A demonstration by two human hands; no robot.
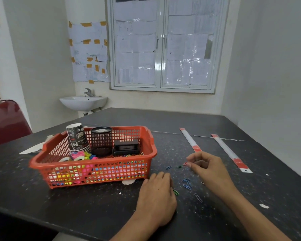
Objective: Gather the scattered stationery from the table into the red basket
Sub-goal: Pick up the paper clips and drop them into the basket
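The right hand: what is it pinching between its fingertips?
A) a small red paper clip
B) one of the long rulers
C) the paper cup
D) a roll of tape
A: the right hand pinches a small red paper clip at its fingertips, while the rulers lie untouched on the table beyond it.

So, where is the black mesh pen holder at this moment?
In the head view the black mesh pen holder stands upright inside the red basket, along its far wall, between the stack of paper coffee cups and a black boxy item.
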